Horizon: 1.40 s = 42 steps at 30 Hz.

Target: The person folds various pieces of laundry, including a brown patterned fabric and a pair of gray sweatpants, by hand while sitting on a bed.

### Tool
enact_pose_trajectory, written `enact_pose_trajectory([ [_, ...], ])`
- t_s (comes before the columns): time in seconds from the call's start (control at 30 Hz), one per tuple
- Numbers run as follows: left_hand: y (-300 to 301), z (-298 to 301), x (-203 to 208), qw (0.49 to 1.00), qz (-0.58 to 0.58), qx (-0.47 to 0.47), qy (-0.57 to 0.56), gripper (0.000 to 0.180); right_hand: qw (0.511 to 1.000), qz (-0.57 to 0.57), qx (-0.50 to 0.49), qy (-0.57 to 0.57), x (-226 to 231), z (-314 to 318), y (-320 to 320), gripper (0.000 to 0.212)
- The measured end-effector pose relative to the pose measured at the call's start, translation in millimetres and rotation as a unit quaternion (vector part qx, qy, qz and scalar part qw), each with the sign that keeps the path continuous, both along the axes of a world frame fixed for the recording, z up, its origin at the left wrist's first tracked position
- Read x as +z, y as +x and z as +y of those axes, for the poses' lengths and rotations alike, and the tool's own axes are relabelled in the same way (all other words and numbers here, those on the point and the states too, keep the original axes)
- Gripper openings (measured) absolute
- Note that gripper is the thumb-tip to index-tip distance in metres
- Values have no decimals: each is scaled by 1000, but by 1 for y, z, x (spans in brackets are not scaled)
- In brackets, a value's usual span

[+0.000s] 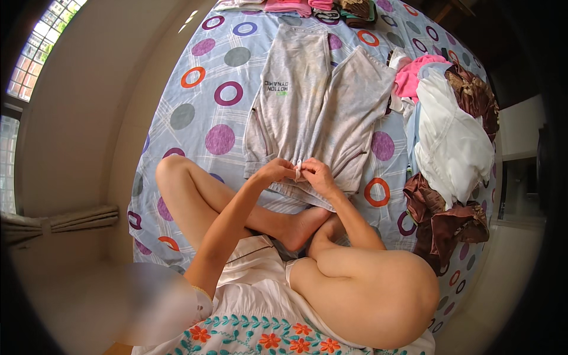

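Note:
Grey sweatpants (pixel 296 112) lie spread on the bed in front of me, legs pointing away and waistband toward me. At the middle of the waistband a white drawstring (pixel 298 169) is bunched into what looks like a knot or loop. My left hand (pixel 276 170) pinches it from the left, fingers closed. From the right, my right hand (pixel 318 177) grips the same drawstring between thumb and fingers. Both hands almost meet just above the waistband, and the fingertips partly hide the cord.
A patterned bedsheet (pixel 220 140) covers the bed. To the right lies a loose heap of clothes with a white garment (pixel 452 139), a pink one (pixel 417 76) and brown satin pieces (pixel 452 228). Folded clothes (pixel 288 7) are stacked at the far edge. My crossed legs (pixel 367 284) sit close below the sweatpants.

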<state>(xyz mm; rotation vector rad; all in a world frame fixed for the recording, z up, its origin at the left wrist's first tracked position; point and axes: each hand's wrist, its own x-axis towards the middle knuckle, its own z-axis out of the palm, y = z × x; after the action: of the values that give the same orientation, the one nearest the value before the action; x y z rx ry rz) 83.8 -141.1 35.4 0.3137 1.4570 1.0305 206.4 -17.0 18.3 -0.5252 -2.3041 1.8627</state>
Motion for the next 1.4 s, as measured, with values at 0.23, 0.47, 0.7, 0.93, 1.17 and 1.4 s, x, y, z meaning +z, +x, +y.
enact_pose_trajectory([
  [0.23,10,-9,-18,868,488,7,96,12,987,3,-40,157,5,-2,2,6],
  [0.47,17,-23,3,763,643,-47,48,13,973,-93,-67,202,6,6,15,3],
  [0.7,15,-30,-3,715,694,-52,65,11,967,-126,-76,207,5,6,19,4],
  [0.93,13,-31,-2,765,640,-27,62,9,981,-94,-98,141,20,10,21,7],
  [1.17,16,-17,1,776,603,-29,183,10,961,-72,-1,267,33,-6,22,12],
  [1.4,17,-21,-6,777,603,-71,165,10,927,-74,26,366,26,-15,22,9],
])
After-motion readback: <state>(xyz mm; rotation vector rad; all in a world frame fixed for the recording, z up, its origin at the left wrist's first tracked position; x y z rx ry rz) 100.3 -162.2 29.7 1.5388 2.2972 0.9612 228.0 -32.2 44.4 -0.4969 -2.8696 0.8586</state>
